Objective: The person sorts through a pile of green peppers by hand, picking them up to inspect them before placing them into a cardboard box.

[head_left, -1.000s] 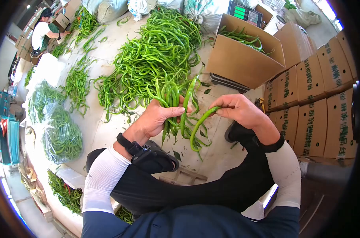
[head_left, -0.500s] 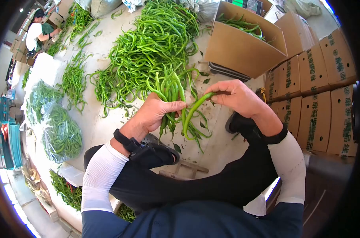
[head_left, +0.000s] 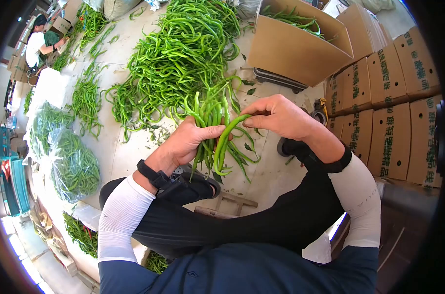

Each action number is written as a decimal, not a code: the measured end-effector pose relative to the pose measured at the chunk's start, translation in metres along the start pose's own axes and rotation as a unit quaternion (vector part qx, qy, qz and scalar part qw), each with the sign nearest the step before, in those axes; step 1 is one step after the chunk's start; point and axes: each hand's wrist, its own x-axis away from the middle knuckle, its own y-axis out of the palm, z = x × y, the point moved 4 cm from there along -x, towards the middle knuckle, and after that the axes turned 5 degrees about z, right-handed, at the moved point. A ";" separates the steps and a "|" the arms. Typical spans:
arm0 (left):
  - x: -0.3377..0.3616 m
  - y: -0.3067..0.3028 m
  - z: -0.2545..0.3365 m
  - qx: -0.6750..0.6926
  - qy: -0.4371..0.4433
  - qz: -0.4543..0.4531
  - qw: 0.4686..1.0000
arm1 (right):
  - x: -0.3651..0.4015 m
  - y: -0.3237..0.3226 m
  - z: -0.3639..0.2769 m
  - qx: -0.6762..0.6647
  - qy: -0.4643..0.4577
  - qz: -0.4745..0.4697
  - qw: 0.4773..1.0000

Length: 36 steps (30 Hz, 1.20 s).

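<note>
My left hand [head_left: 192,139] is closed around a bunch of long green chili peppers [head_left: 210,113], its thumb lying across them. Between the fingertips and thumb of my right hand [head_left: 276,117] is the end of a single curved green chili pepper [head_left: 224,142], which hangs against the right side of the bunch. Some peppers in the bunch are hidden behind my left fingers. Just beyond my hands, a large heap of green chili peppers [head_left: 183,54] spreads over the pale floor.
An open cardboard box [head_left: 300,49] with peppers stands on a low scale at back right. Stacked printed cartons [head_left: 389,117] line the right side. Plastic bags of peppers [head_left: 74,161] sit at left. Another person [head_left: 36,44] works at far left. A small wooden stool [head_left: 227,203] lies below my hands.
My right hand has moved left with its single pepper, bringing it up against the bunch. My left hand keeps its hold. The whole view has shifted slightly.
</note>
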 end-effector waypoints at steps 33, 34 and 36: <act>0.012 -0.021 0.040 -0.117 0.128 0.123 0.977 | -0.027 -0.006 0.066 0.002 0.145 0.173 0.974; 0.013 -0.035 0.049 -0.088 0.157 0.139 0.974 | -0.027 -0.016 0.089 0.134 0.140 0.181 0.964; 0.015 -0.064 0.064 -0.014 0.194 0.167 0.967 | -0.026 -0.019 0.129 0.265 0.133 0.180 0.938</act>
